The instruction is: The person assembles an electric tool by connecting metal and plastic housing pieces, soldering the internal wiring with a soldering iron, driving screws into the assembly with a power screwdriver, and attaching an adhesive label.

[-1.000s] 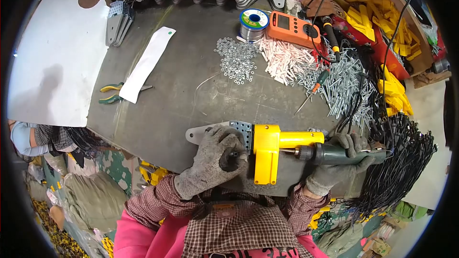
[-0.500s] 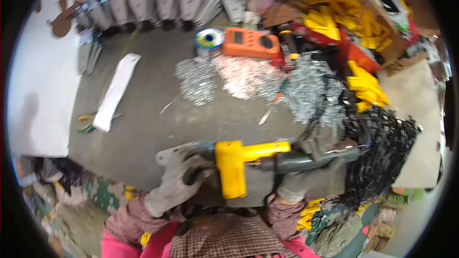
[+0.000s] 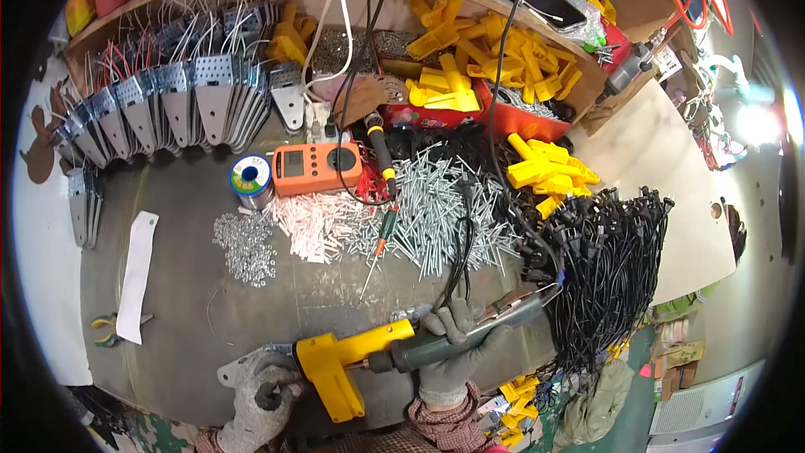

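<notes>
My left hand (image 3: pixel 258 394), in a grey work glove, grips a flat metal plate (image 3: pixel 231 372) where it joins a yellow plastic handle (image 3: pixel 331 379). The handle has a longer arm pointing right. My gloved right hand (image 3: pixel 465 361) is wrapped around a dark power screwdriver (image 3: pixel 411 354). Its tip points left at the yellow handle, below that arm; whether the bit sits inside a hole I cannot tell. Both hands are at the front edge of the grey work table (image 3: pixel 168 285).
Behind lie piles of long screws (image 3: pixel 428 210), pink-white small parts (image 3: pixel 314 222) and nuts (image 3: pixel 245 243). An orange multimeter (image 3: pixel 314 169), a solder spool (image 3: pixel 251 178) and a screwdriver (image 3: pixel 384 235) lie there. Black plug cords (image 3: pixel 608 277) bunch at right; metal brackets (image 3: pixel 176 101) stand at back left.
The view has tilted up and shifted right, so more of the back shelf shows. The yellow handle and power screwdriver now slant more. Both hands keep their holds.
</notes>
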The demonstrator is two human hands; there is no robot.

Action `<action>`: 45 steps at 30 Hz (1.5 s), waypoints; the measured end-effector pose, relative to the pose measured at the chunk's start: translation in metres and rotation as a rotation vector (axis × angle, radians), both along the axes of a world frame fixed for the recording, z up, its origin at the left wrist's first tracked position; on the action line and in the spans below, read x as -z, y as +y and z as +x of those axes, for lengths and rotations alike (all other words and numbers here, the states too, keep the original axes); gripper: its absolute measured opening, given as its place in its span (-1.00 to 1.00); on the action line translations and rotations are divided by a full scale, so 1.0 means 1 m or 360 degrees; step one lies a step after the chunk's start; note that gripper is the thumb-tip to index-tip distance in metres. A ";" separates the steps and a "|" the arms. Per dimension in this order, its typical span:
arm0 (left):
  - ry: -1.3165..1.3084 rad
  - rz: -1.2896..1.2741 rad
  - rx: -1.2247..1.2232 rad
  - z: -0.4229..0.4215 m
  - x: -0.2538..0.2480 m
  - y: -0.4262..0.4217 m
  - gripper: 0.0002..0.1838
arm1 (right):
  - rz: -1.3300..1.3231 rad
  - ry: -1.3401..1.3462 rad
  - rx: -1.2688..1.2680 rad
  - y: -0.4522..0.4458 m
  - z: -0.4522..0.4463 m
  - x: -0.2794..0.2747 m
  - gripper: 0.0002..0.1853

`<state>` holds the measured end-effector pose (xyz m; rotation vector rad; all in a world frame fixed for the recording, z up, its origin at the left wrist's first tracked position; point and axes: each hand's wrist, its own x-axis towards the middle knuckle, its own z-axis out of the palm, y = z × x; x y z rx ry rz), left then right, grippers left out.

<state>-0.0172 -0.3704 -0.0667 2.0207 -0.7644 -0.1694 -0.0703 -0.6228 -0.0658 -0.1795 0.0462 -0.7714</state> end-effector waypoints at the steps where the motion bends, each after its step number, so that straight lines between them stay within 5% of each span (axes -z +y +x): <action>1: -0.0021 0.0018 -0.0008 0.000 0.001 0.000 -0.78 | -0.0007 -0.0055 -0.0028 -0.001 0.000 0.002 -0.49; 6: 0.0025 -0.0101 -0.0067 -0.008 0.008 0.004 -0.73 | -0.0108 0.0269 -0.0043 -0.009 -0.004 0.003 -0.47; 8: -0.0074 0.0267 0.0085 -0.004 -0.012 0.009 -0.51 | -0.0322 0.0835 0.0041 -0.013 -0.007 -0.026 -0.47; 9: -0.0324 0.0392 0.0112 -0.003 -0.018 0.015 -0.23 | -0.0580 0.1243 0.0226 -0.022 -0.009 -0.053 -0.45; 10: -0.0478 0.0573 0.0010 -0.002 -0.028 0.013 -0.08 | -0.0289 0.0493 -0.0570 -0.069 -0.038 -0.039 -0.41; 11: -0.0441 0.0622 0.0070 0.004 -0.018 0.018 -0.07 | -0.0331 0.1080 -0.0609 -0.092 -0.055 -0.053 -0.57; 12: -0.0403 0.0657 0.0119 0.008 -0.005 0.021 -0.05 | -0.1250 0.1412 -0.0227 -0.098 -0.057 -0.069 -0.54; 13: -0.0425 0.0616 0.0159 0.003 -0.007 0.026 -0.05 | -0.2587 0.1636 0.0444 -0.144 -0.066 -0.021 -0.52; 14: -0.0456 0.0574 0.0208 -0.003 -0.006 0.029 -0.05 | -0.2784 0.2321 0.0303 -0.138 -0.073 -0.035 -0.42; 16: -0.0531 0.0516 0.0206 -0.019 0.002 0.036 -0.18 | -0.3562 0.2671 0.0387 -0.154 -0.080 -0.035 -0.35; 18: -0.0567 0.0455 0.0131 -0.034 -0.003 0.035 -0.26 | -0.3913 0.2784 0.0188 -0.155 -0.063 -0.062 -0.51; 19: -0.0595 0.0462 0.0147 -0.037 0.001 0.035 -0.26 | -0.3973 0.2818 0.0414 -0.158 -0.045 -0.061 -0.72; 20: -0.0608 0.0503 0.0116 -0.039 0.006 0.036 -0.19 | -0.3923 0.2536 0.0474 -0.151 -0.023 -0.075 -0.75; 22: -0.0637 0.0548 0.0076 -0.038 0.008 0.032 -0.12 | -0.3744 0.1871 0.1344 -0.161 0.044 -0.045 -0.78; 24: -0.0699 0.0469 -0.0014 -0.045 0.010 0.032 -0.14 | -0.3834 0.2364 0.1207 -0.173 0.103 -0.018 -0.76; 26: -0.0775 0.0469 -0.0095 -0.050 0.024 0.047 -0.17 | -0.3360 0.2746 0.0672 -0.181 0.129 -0.002 -0.77; 29: -0.1080 0.0559 -0.0134 -0.041 0.025 0.067 -0.19 | -0.3193 0.1915 0.1184 -0.167 0.133 -0.010 -0.76; 30: -0.0764 0.0641 -0.0204 -0.030 0.018 0.073 -0.29 | -0.2925 0.1510 0.1271 -0.173 0.141 -0.007 -0.74; 31: -0.0438 0.0710 -0.0245 -0.019 0.011 0.077 -0.39 | -0.2921 0.1046 0.1151 -0.144 0.145 -0.045 -0.72; 32: -0.0112 0.0786 -0.0256 -0.009 0.006 0.076 -0.48 | -0.3023 0.1014 0.1077 -0.112 0.146 -0.082 -0.72; 33: -0.0224 0.0832 -0.0333 0.002 0.008 0.069 -0.67 | -0.2884 0.0842 0.0651 -0.091 0.157 -0.101 -0.72; 36: -0.0788 0.0696 -0.0285 0.024 -0.017 0.069 -0.71 | -0.3715 0.0397 -0.0019 -0.047 0.195 -0.137 -0.72; 38: -0.0790 0.0672 -0.0580 0.057 -0.035 0.088 -0.73 | -0.4561 0.0686 0.0126 -0.060 0.243 -0.107 -0.75; 40: -0.0899 0.0774 -0.0968 0.102 -0.034 0.114 -0.69 | -0.4942 0.0932 -0.0158 -0.062 0.264 -0.106 -0.77; 45: -0.0577 0.0941 -0.1000 0.211 0.000 0.144 -0.29 | -0.4846 0.0865 -0.0265 -0.049 0.250 -0.120 -0.78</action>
